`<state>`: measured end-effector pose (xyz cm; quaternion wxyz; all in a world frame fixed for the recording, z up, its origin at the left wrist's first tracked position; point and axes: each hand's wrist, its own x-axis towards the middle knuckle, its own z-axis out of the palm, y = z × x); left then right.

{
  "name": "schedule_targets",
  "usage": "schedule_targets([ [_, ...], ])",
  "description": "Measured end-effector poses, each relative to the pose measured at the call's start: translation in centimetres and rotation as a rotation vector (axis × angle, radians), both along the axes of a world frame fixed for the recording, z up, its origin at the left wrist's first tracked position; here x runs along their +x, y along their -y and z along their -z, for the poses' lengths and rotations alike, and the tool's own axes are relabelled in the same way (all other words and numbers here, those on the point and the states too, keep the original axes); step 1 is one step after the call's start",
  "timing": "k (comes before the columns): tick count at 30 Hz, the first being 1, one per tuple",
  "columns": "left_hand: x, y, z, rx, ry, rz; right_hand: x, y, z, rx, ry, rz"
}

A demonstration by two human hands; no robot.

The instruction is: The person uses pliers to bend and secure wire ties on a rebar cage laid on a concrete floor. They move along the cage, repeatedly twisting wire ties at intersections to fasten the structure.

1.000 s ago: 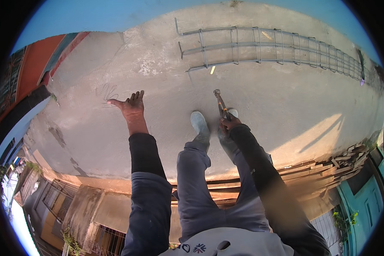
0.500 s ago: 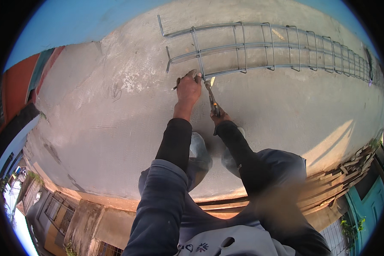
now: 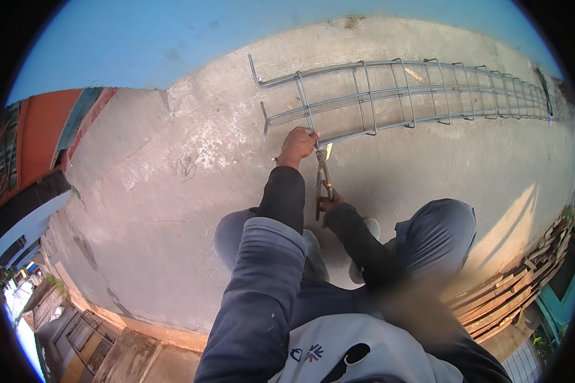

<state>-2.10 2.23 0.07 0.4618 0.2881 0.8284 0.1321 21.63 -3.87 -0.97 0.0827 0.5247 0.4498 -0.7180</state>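
Note:
A long steel rebar cage (image 3: 370, 94) lies on the concrete, stretching from the centre to the far right. At its near left corner, my left hand (image 3: 296, 147) is closed around the end of the cage, by the first stirrup. My right hand (image 3: 333, 202) holds a pair of pincers (image 3: 326, 175) by the handles, which stand apart. Their jaws meet the cage's corner just beside my left fingers. Whether the jaws grip a tie wire there is too small to make out.
Bent rod ends (image 3: 265, 119) stick out at the cage's left. A thin wire loop (image 3: 185, 168) lies on the concrete slab (image 3: 140, 242). Stacked wooden boards (image 3: 511, 287) sit at the lower right, beyond the slab's edge. My knees are bent close below my hands.
The pincers' handles have spread apart. My left hand has closed in on the cage's corner. The whole view has shifted, so the cage appears lower and farther right.

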Motion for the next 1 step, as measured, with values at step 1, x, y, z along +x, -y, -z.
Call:
schedule_targets([
  [1,0.43,-1.73,-0.58,0.006,0.050,0.031,0.89,-0.94,1.22,0.031,0.035,0.005],
])
